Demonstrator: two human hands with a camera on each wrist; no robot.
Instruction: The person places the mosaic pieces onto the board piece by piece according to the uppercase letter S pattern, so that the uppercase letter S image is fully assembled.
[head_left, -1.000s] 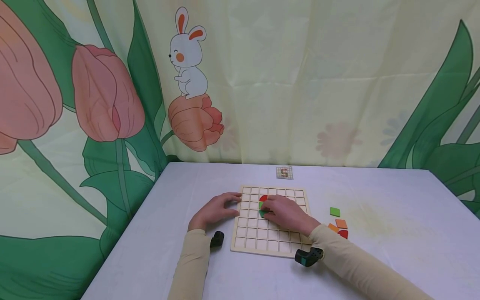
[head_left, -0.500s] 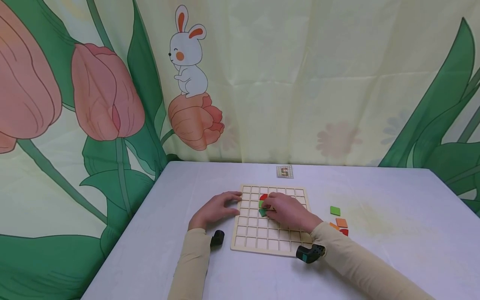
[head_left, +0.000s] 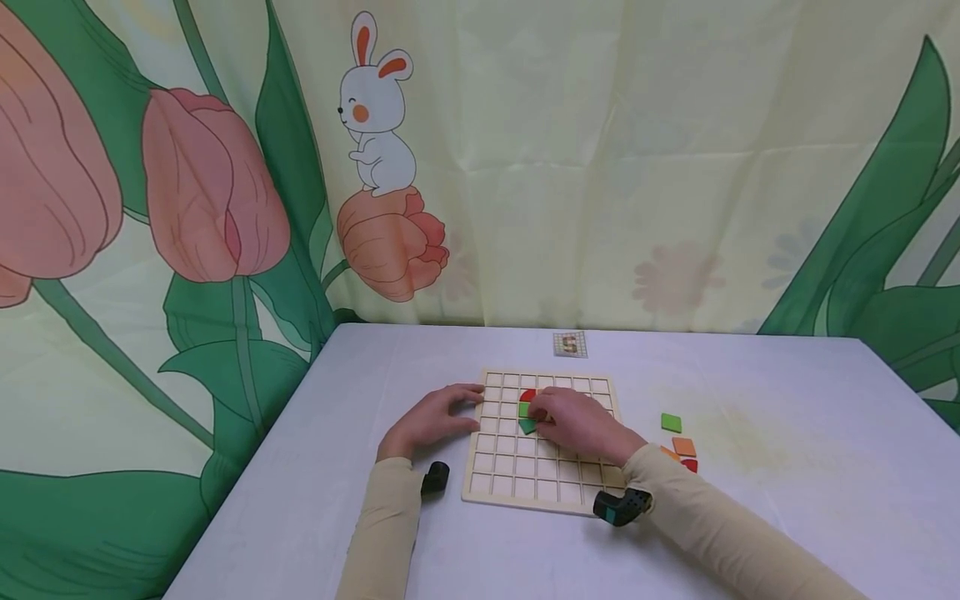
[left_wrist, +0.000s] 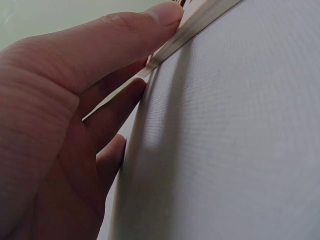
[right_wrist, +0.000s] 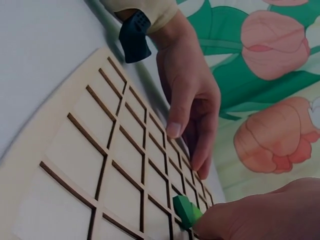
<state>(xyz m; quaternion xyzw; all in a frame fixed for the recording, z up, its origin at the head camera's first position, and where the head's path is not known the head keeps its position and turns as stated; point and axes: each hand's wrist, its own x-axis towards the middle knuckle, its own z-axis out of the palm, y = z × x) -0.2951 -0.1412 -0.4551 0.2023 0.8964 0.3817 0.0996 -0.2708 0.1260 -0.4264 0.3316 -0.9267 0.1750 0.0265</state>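
A wooden grid board [head_left: 504, 486] lies on the table in the head view. My left hand [head_left: 431, 422] touches its left edge, thumb and fingers spread; in the left wrist view the thumb [left_wrist: 165, 13] rests against the wooden rim. Over the board's upper middle is my right hand [head_left: 573, 423], fingers bent down beside the tiles. A red rounded tile [head_left: 528, 395], a light green tile [head_left: 523, 409] and a dark green tile [head_left: 527, 426] form a column left of its fingertips. In the right wrist view the dark green tile [right_wrist: 183, 209] looks tilted. Whatever lies under the right fingertips is hidden.
Right of the board lie a green square tile [head_left: 671, 422], an orange tile [head_left: 684, 447], another orange tile [head_left: 670, 454] and a red tile [head_left: 689, 466]. A small patterned card [head_left: 570, 344] lies behind the board. A printed curtain [head_left: 540, 167] hangs beyond the table.
My right hand has shifted slightly to the right, uncovering more of the light green and dark green tiles. My left hand stays at the board's edge.
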